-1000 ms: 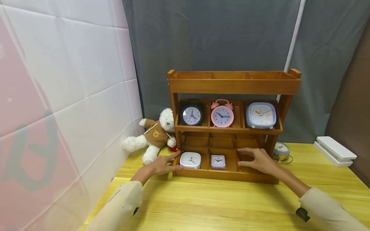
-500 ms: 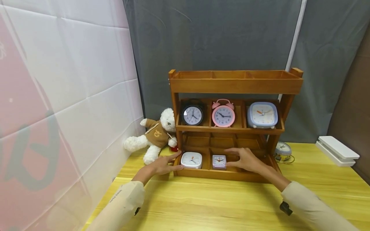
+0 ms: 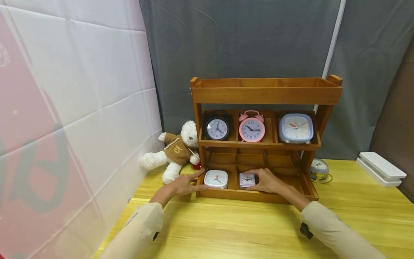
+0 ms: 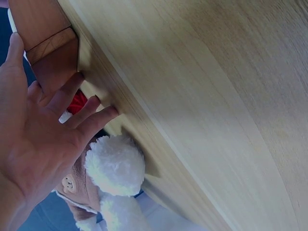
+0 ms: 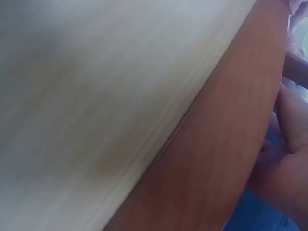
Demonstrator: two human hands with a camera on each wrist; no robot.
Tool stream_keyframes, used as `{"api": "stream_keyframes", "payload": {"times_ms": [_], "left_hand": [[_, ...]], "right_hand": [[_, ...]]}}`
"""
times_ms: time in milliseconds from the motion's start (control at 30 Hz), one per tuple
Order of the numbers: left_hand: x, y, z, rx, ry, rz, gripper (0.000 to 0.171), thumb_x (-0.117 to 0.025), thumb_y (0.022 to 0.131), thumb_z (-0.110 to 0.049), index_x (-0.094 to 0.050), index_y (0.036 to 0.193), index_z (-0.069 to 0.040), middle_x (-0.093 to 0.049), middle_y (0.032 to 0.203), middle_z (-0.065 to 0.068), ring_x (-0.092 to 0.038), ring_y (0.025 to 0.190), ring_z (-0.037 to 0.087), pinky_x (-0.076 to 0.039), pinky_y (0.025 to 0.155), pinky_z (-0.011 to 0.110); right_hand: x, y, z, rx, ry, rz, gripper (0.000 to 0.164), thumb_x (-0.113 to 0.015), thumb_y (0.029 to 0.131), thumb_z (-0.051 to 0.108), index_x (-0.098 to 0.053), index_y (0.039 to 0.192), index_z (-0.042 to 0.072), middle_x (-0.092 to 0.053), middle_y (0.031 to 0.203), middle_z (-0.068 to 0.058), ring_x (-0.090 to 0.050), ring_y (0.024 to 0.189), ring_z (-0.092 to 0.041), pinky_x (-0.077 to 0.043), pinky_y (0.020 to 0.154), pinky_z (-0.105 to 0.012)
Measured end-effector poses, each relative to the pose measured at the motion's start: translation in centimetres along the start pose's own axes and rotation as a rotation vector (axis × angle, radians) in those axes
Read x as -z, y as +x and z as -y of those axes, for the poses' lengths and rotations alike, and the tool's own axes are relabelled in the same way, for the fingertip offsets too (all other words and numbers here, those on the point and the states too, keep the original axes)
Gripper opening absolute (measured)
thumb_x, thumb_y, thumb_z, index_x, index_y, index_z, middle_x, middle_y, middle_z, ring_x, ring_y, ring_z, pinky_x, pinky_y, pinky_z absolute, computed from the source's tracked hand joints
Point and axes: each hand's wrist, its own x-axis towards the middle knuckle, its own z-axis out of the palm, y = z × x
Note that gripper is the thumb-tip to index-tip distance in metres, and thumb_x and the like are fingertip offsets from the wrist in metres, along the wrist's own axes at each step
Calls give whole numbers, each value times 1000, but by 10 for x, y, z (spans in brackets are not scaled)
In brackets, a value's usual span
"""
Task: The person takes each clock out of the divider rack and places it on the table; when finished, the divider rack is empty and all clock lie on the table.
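Note:
A small lilac-edged square alarm clock [image 3: 247, 180] sits in the bottom tier's middle compartment of a wooden shelf rack [image 3: 258, 195]. My right hand [image 3: 266, 180] grips it from the right, index finger over its top edge and thumb by its lower right corner. In the right wrist view the rack's front board hides most of that hand [image 5: 291, 159]. Left of it, a white rounded alarm clock [image 3: 216, 179] lies face up in the left compartment. My left hand [image 3: 181, 184] stretches out at the rack's left end, thumb tip at this clock's lower corner, fingers spread in the left wrist view.
On the middle tier stand a black clock [image 3: 217, 128], a pink twin-bell clock [image 3: 252, 130] and a blue clock [image 3: 295, 128]. A white teddy bear [image 3: 177, 149] leans at the rack's left. To the right are another clock [image 3: 319, 167] and a white device [image 3: 381, 168].
My right hand has moved left from the bottom right compartment to the small square clock and taken hold of it. The left hand has stayed at the rack's left end.

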Motion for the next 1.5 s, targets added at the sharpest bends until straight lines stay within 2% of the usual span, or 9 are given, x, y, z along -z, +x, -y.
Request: {"api": "stream_keyframes", "payload": {"times_ms": [167, 400, 700, 867, 1000, 1200, 1500], "left_hand": [[0, 2, -1, -5, 11, 0, 85, -60, 95, -71, -30, 165, -33, -50, 156, 15, -45, 143, 43, -36, 117, 57], [0, 1, -1, -9, 10, -1, 85, -60, 95, -68, -30, 165, -32, -53, 153, 17, -46, 142, 42, -36, 117, 57], [1, -1, -1, -13, -2, -1, 84, -62, 96, -66, -30, 165, -30, -54, 151, 21, -48, 140, 43, -37, 117, 58], [0, 0, 0, -7, -5, -3, 85, -62, 95, -67, -30, 165, -32, -54, 151, 20, -49, 140, 43, -36, 117, 57], [0, 0, 0, -8, -8, -7, 84, -63, 95, -66, -31, 165, -31, -56, 149, 21, -51, 139, 41, -37, 117, 57], [1, -2, 0, -12, -5, -8, 85, -63, 95, -66, -33, 165, -28, -56, 150, 21, -50, 139, 43, -38, 116, 57], [1, -2, 0, -23, 7, -8, 86, -62, 95, -67, -32, 165, -27, -56, 149, 22, -49, 139, 45, -39, 115, 59]], "right_hand": [[-4, 2, -2, -6, -34, -20, 47, -91, 81, 19, -76, 123, 4, -74, 121, -19, -71, 107, -34, -60, 87, -44], [-1, 1, 0, 21, -8, -42, 44, -92, 81, 19, -78, 120, 4, -75, 121, -16, -70, 110, -37, -60, 88, -45], [21, -4, 13, 26, 15, -54, 48, -91, 81, 23, -77, 124, 6, -73, 126, -17, -71, 107, -31, -62, 81, -38], [34, -10, 19, 38, 22, -72, 49, -91, 82, 22, -76, 126, 7, -72, 127, -18, -70, 112, -33, -62, 85, -41], [44, -17, 20, 64, 15, -99, 47, -89, 83, 23, -76, 126, 9, -72, 127, -15, -68, 117, -34, -60, 91, -46], [57, -29, 15, 108, -33, -121, 44, -87, 86, 23, -76, 126, 8, -73, 126, -15, -70, 112, -32, -60, 88, -46], [80, -60, 4, 89, -76, -121, 44, -85, 88, 24, -75, 128, 7, -71, 128, -20, -71, 109, -36, -61, 83, -45]]}}
